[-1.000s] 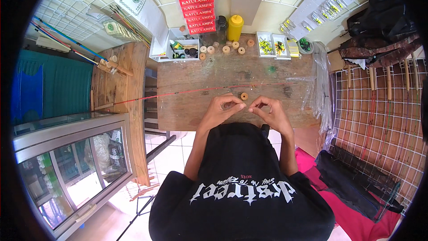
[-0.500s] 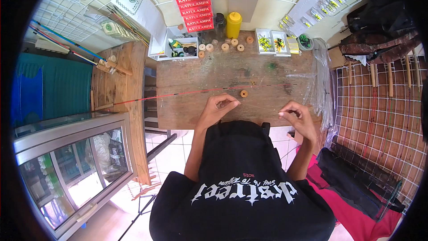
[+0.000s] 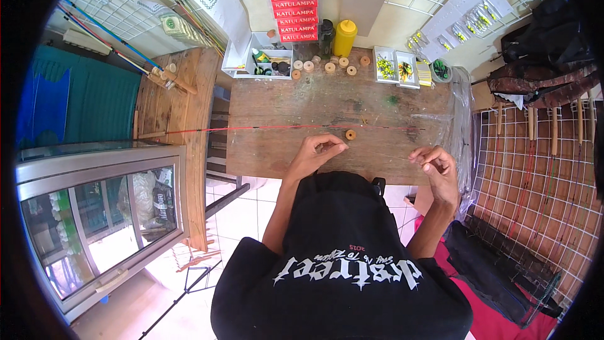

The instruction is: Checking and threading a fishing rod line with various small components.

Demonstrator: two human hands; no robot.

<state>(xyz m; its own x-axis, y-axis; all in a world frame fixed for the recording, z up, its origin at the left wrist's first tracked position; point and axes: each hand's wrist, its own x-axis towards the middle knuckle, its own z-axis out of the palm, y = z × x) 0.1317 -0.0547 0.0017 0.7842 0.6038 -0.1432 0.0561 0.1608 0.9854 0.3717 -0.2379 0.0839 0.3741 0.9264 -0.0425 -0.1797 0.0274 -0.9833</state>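
Above the near part of the wooden table, my left hand (image 3: 319,153) pinches thumb and forefinger together on a thin thread-like line, which is barely visible now. To the right, my right hand (image 3: 438,169) is raised over the table's near right corner, its fingers loosely bent and apart from the thumb. No held thing shows clearly in it. Just beyond my left fingertips sits a small round wooden spool (image 3: 350,135) with a dark centre hole. A slim red fishing rod (image 3: 264,127) lies across the table behind the spool.
Several wooden spools (image 3: 329,68) stand at the table's back, near a yellow squeeze bottle (image 3: 345,38). White trays (image 3: 406,69) with small bright pieces are at back right. A white organiser box (image 3: 242,68) stands back left. A glass-paned cabinet (image 3: 179,192) is at left; clear plastic (image 3: 462,132) hangs right.
My right hand has moved right, away from the left, and its pinch has loosened. The line seen between the hands is now hard to make out. My left hand stays pinched.
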